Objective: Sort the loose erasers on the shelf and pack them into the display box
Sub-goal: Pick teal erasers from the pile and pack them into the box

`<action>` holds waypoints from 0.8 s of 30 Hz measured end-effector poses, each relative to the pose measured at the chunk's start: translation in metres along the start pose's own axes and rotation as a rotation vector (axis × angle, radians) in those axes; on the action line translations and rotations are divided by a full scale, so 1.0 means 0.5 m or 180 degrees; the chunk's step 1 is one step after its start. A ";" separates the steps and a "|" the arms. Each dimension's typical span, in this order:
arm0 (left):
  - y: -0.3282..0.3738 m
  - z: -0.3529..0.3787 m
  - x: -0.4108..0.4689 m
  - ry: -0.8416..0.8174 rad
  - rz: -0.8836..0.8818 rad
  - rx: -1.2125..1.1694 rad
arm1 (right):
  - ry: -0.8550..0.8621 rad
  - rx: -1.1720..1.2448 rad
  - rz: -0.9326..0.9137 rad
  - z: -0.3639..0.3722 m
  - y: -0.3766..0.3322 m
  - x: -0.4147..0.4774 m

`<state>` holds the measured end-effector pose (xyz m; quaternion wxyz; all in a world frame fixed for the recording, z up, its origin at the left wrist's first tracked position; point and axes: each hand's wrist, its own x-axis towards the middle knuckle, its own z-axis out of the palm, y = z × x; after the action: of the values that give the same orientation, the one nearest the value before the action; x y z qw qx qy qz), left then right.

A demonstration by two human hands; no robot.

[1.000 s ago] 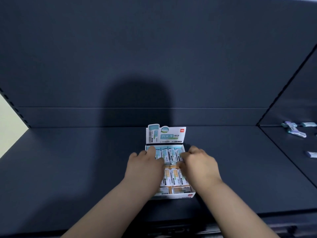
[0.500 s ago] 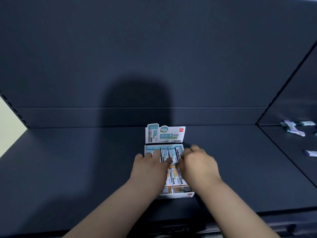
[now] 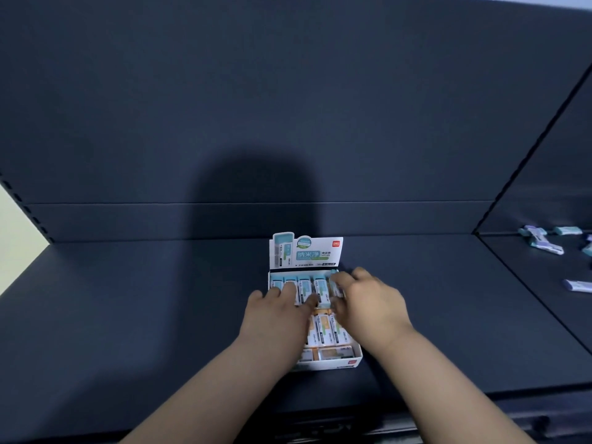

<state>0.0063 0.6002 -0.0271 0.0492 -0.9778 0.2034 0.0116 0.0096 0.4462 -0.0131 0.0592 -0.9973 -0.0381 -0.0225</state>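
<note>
A white display box (image 3: 333, 363) with an upright printed flap (image 3: 306, 251) stands in the middle of the dark shelf. A far row of blue-sleeved erasers (image 3: 306, 288) and a nearer row of orange-sleeved erasers (image 3: 323, 330) fill it. My left hand (image 3: 275, 318) lies flat on the box's left half, fingertips pressing the blue row. My right hand (image 3: 368, 302) rests on the right half, its fingers curled onto the rightmost blue eraser (image 3: 334, 285). Whether it grips that eraser I cannot tell. Both hands hide much of the box's contents.
Several loose erasers (image 3: 544, 245) lie on the adjoining shelf section at the right, with one more eraser (image 3: 579, 285) nearer. The shelf's back panel (image 3: 288, 123) rises behind the box. The shelf's front edge (image 3: 480, 392) runs just below my forearms.
My left hand has slid back toward me, uncovering more of the blue row. My right hand has reached farther onto the rightmost blue eraser.
</note>
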 end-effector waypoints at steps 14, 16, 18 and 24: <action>0.004 0.001 0.016 -0.0014 0.0029 0.0082 | -0.0190 -0.0567 -0.0097 -0.005 -0.010 -0.008; 0.004 0.001 0.015 -0.0005 0.0026 0.0090 | -0.0311 -0.0763 -0.0137 -0.010 -0.014 -0.007; 0.006 0.002 0.014 -0.0011 0.0034 0.0106 | -0.0374 -0.0969 -0.0152 -0.014 -0.020 -0.005; 0.005 0.004 0.018 -0.0016 0.0031 0.0076 | -0.0299 -0.0817 -0.0165 -0.015 -0.023 -0.010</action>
<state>0.0136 0.5944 -0.0296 0.0613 -0.9761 0.2082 0.0120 0.0033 0.4565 -0.0045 -0.0714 -0.9953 -0.0634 0.0180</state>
